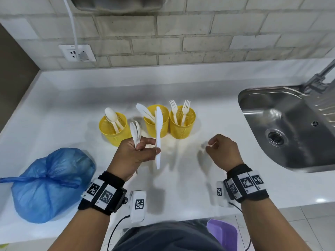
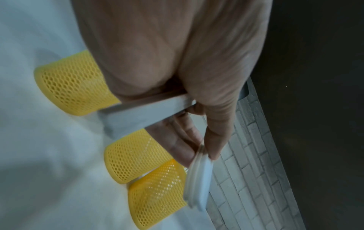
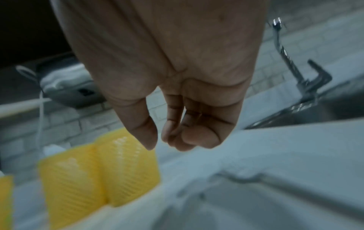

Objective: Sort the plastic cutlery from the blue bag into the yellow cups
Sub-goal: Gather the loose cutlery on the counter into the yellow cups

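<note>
While the left hand (image 1: 133, 156) pinches a knife (image 1: 158, 136) and spoons (image 1: 135, 132) — the right hand (image 1: 223, 151) seems loosely curled, empty.

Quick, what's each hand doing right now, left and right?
Left hand: holding a white plastic knife and white plastic spoons.
Right hand: fingers loosely curled, holding nothing visible.

White counter (image 1: 181, 84), steel sink (image 1: 257, 98) (right), pale brick wall (image 1: 199, 33).
</note>
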Available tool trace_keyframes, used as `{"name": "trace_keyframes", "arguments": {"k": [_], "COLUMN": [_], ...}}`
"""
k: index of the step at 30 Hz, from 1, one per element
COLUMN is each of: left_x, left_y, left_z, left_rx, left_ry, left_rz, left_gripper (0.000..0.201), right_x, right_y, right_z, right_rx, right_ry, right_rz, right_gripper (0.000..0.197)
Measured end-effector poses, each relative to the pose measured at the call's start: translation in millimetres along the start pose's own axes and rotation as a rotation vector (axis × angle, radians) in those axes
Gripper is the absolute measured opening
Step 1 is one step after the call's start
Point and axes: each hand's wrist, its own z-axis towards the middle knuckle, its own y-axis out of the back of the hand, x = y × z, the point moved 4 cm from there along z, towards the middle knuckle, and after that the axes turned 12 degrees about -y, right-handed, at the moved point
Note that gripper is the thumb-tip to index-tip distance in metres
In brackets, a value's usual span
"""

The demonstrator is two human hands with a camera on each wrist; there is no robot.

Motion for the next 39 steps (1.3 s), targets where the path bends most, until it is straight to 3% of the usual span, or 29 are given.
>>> {"name": "trace_keyframes", "arguments": {"k": [3,7,13,16,18,20,25,28,31,36,39], "left_x": [6,13,3,-1,-2,0,2,0,-1,-4,-8], "left_y": [-13,-28,-38,-37,-36,-34,-31,-30,-29,-26,-25], "left_z": [-3,-10,-14,-15,-16,-18,-19,-19,-18,-18,-20], "left_rx": [-0.009,-0.008,-0.02,-0.037,-0.053,-0.065,-0.112,-0.126,-0.127,-0.136,-0.14], "left_ry": [-0.003,0.016,-0.017,-0.035,-0.031,-0.02,-0.009,-0.017,-0.025,-0.035,-0.041], "left_rz": [0.01,0.007,0.01,0.034,0.042,0.037,0.021,0.016,0.007,0.016,0.019], "left_gripper": [0.059,0.057,0.059,0.059,0.058,0.058,0.056,0.057,0.059,0.058,0.059], "right_x": [-34,-63,-57,-53,-48,-38,16,56,90,123,129], "right_y": [13,12,13,9,5,4,16,32,48,47,31], "right_z": [14,18,18,20,21,16,-6,-9,-2,27,37], "right_rx": [-0.023,0.076,0.054,0.146,0.231,0.307,0.445,0.399,0.259,-0.021,-0.071], "right_ry": [-0.071,-0.186,-0.169,-0.135,-0.086,-0.03,0.088,0.157,0.217,0.313,0.345], "right_rz": [-0.179,-0.365,-0.41,-0.412,-0.363,-0.224,0.272,0.549,0.675,0.464,0.354], "right_gripper": [0.024,0.047,0.024,0.017,0.009,0.018,0.025,0.024,0.023,0.022,0.017]}}
